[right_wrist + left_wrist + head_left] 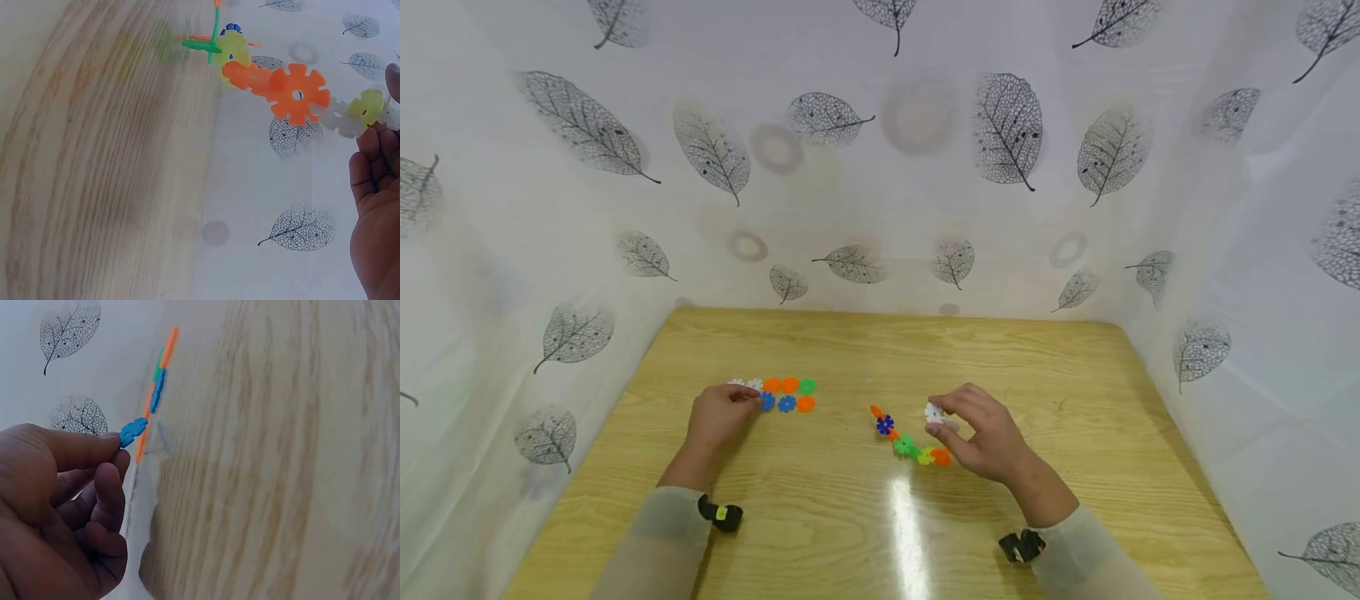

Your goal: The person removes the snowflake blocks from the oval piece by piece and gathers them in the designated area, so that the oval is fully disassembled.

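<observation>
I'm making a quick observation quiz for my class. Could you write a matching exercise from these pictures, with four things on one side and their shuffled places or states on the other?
Column one
1. Left hand
2. Right hand
3. Flat green piece
4. Leaf-printed sheet

Column two
A. At the right end of the farther row of pieces, in the head view
B. Rising beyond the far edge of the table
C. Pinching a blue piece
D. Holding a white piece of the multicoloured chain

Right pairs: 1-C, 2-D, 3-A, 4-B
</observation>
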`<act>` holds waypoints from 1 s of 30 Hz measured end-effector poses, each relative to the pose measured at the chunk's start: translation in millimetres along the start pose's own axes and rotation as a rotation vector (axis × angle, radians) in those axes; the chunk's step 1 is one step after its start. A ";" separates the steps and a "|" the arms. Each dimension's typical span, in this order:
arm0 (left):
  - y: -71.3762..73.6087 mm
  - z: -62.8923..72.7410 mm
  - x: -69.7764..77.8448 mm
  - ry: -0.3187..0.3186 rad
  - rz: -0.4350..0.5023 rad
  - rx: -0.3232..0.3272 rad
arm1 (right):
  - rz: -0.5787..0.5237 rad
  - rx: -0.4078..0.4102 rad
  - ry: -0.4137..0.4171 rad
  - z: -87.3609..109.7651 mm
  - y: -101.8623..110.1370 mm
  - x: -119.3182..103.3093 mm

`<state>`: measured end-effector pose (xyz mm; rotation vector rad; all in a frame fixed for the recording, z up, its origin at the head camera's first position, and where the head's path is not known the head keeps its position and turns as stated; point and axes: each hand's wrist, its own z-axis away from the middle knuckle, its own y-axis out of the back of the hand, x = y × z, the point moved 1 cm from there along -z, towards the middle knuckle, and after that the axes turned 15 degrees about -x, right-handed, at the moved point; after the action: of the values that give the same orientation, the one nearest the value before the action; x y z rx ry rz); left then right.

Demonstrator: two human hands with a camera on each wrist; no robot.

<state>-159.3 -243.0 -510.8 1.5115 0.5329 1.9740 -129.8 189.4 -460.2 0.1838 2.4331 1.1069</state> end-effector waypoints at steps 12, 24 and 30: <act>0.0 -7.8 -5.2 0.053 -0.030 -0.053 | 0.012 -0.015 0.000 -0.9 -0.2 -0.6; 2.5 -10.6 -2.4 0.058 -0.107 -0.079 | 0.014 -0.005 0.009 -1.7 0.6 0.1; 2.9 -9.8 -2.1 0.058 -0.112 -0.067 | 0.018 -0.019 -0.006 -1.4 1.4 0.7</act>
<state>-168.9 -246.2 -513.2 1.3576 0.5575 1.9350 -131.2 189.6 -458.7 0.2031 2.4198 1.1352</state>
